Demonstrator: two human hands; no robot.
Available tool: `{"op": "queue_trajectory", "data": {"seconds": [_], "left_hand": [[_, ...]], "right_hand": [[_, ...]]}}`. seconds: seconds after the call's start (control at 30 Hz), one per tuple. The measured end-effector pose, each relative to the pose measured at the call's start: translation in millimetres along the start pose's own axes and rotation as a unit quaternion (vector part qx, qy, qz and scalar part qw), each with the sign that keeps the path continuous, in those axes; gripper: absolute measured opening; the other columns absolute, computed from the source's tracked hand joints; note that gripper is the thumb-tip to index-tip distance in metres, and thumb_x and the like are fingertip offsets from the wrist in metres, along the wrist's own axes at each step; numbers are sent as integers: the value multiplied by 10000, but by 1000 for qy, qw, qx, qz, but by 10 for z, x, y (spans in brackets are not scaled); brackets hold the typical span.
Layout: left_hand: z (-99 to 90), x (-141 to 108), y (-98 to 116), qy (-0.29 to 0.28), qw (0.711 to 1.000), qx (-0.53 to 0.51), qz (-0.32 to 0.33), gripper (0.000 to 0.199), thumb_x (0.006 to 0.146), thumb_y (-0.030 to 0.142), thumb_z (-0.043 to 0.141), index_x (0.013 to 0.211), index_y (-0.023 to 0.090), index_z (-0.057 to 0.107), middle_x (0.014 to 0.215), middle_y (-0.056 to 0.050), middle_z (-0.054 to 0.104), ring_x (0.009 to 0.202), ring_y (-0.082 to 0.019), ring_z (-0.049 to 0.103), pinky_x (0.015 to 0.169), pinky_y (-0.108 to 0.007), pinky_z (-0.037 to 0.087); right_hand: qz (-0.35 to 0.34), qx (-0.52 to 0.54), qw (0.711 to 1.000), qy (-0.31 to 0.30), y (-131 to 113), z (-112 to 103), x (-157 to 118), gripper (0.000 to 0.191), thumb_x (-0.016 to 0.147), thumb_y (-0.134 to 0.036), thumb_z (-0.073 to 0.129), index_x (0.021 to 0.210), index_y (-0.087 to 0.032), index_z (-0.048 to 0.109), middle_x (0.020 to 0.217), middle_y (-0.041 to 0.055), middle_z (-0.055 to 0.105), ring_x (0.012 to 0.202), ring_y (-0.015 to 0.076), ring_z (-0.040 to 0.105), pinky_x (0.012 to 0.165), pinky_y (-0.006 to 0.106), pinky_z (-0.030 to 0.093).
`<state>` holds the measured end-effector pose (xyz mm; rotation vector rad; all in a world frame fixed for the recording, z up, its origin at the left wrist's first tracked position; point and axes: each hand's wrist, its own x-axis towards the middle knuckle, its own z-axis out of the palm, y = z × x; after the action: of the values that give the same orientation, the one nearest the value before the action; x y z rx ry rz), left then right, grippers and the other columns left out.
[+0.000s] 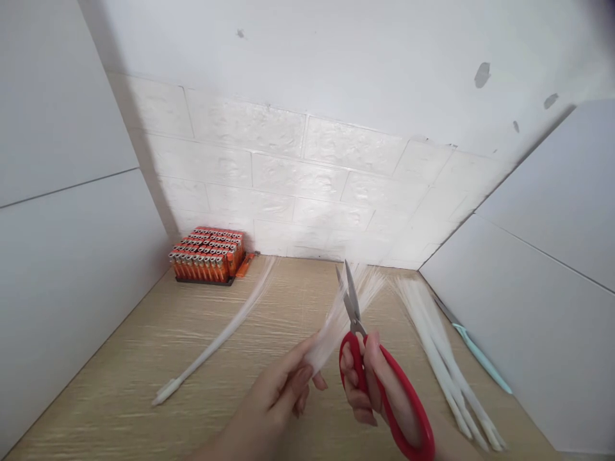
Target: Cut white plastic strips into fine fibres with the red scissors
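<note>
My left hand (288,387) is closed around a bundle of thin, translucent white strands (327,339), which fan out loosely toward the wall. In my right hand (368,384) are scissors (354,314) with red handles, fingers and thumb through the loops. The blades stand slightly apart and point away from me, beside and overlapping the fanned strands. Whether any strand lies between the blades I cannot tell. More loose strand ends (372,285) spread out behind the scissors.
One white strand bundle (216,346) lies to the left on the wooden tabletop (120,384). Several bundles (442,365) lie at the right, beside a knife with a light turquoise handle (483,358). A block of orange lighters (206,256) stands at the back left. White walls (288,160) enclose three sides.
</note>
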<state>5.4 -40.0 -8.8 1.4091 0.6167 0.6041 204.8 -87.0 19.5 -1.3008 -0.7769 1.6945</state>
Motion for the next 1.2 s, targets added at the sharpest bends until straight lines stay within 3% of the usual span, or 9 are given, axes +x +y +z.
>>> {"op": "queue_trajectory", "data": {"seconds": [0.2,0.3,0.4,0.53,0.63,0.77,0.97,1.2], "left_hand": [[30,18,52,-9,1000,1,-5,528,1016,489,440,1442,181,490,882,-43,520,665,-108,393,662,-193,358],[32,14,53,0,1000,1,-18,517,1017,474,441,1448,190,483,884,-41,522,673,-110,398,683,-197,366],[18,2,30,1,1000,3,-22,511,1022,454,434,1468,208,462,910,-42,530,678,-111,405,687,-201,369],[-14,0,-4,2,1000,-4,-24,519,1021,469,432,1462,198,460,924,-46,540,688,-116,419,686,-207,373],[-31,9,-15,6,1000,-3,-23,543,1018,480,433,1468,177,439,930,-49,542,675,-110,412,678,-208,369],[-42,30,-51,22,999,-9,-21,598,1015,489,434,1508,155,375,935,-54,539,672,-112,416,654,-211,369],[-85,80,-95,40,999,-28,1,713,997,517,468,1585,201,219,958,-53,551,653,-97,405,637,-203,354],[-91,82,-95,55,998,-26,6,708,988,542,481,1553,157,299,912,-47,538,646,-95,410,628,-207,358]], "right_hand": [[-21,66,997,-45,210,15,-12,596,995,-665,532,1009,-79,421,794,13,353,602,5,290,529,77,291],[-20,84,994,-65,280,15,-14,747,843,-774,662,999,-104,370,822,12,319,603,-5,287,531,97,258],[-18,91,993,-74,305,13,3,768,816,-774,697,995,-110,354,859,21,329,608,-11,291,534,101,251],[-14,85,994,-68,293,-1,45,649,974,-721,530,1033,-92,382,837,20,364,600,-3,288,517,75,269],[-9,51,998,-39,223,-36,61,523,1074,-582,439,1087,-61,481,840,41,430,640,25,380,558,83,373],[5,1,1000,0,117,-77,73,438,1087,-483,472,1105,-54,558,884,67,495,745,61,486,673,137,489],[10,-40,999,16,79,-33,69,403,1089,-443,485,1104,-48,566,902,70,508,768,62,506,706,144,507],[-4,-48,999,23,-3,-54,15,432,1092,-470,470,1071,-49,563,849,57,494,712,50,480,650,122,482]]}}
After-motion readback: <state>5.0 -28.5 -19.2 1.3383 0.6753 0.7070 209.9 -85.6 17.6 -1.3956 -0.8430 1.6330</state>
